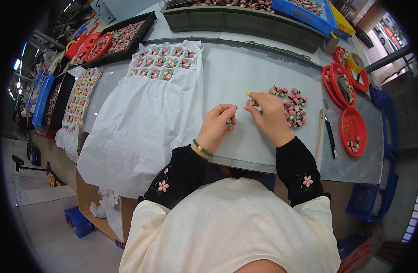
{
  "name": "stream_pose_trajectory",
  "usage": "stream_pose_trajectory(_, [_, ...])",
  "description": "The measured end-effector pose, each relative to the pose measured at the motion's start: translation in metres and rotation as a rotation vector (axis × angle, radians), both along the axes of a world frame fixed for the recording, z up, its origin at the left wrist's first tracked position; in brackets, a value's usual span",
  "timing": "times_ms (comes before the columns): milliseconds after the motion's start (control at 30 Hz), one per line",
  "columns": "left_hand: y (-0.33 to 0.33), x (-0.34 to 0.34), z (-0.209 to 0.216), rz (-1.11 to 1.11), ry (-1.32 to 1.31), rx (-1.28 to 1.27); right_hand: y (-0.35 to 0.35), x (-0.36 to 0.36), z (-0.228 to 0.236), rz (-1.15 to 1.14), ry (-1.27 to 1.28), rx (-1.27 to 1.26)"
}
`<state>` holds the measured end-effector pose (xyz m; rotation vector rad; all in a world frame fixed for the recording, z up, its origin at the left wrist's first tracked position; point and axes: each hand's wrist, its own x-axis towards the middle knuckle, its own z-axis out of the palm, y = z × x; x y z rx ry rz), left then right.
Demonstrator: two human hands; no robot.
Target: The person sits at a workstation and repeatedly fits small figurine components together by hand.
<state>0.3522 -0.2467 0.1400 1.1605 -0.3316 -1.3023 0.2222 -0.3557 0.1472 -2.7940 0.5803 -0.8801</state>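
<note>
My left hand [216,128], with a green bracelet on the wrist, is closed over the white work surface. A small greenish part shows between its fingers, most of it covered. Just to its right, my right hand [270,117] pinches a small painted figurine [253,103] with a pale face. Something yellow sits at the tip of one right finger. Beside and beyond the right hand lies a loose pile of pink and green figurines [294,107]. Left of my hands, a tray with white paper-lined cells [161,61] holds similar figurines, and a white sheet [122,120] spreads from it.
A wooden stick [319,134] and a black pen-like tool [330,136] lie right of the pile. Red dishes [353,132] with figurines stand at the right edge. A long dark green bin [236,22] and a blue bin [304,17] line the back; a black tray [122,38] sits far left.
</note>
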Motion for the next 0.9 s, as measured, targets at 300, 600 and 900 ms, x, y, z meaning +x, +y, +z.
stream_pose_trajectory(300, [0.003, 0.000, 0.006, -0.193, -0.166, -0.095, 0.033, -0.009, -0.006, 0.084, -0.484, 0.890])
stream_pose_trajectory(600, [0.005, -0.003, 0.001, -0.218, -0.147, -0.295, 0.042, -0.015, -0.017, 0.068, -0.663, 0.875])
stream_pose_trajectory(900, [0.005, 0.008, 0.012, -0.164, -0.136, -0.237, 0.037, -0.013, -0.006, 0.099, -0.671, 0.951])
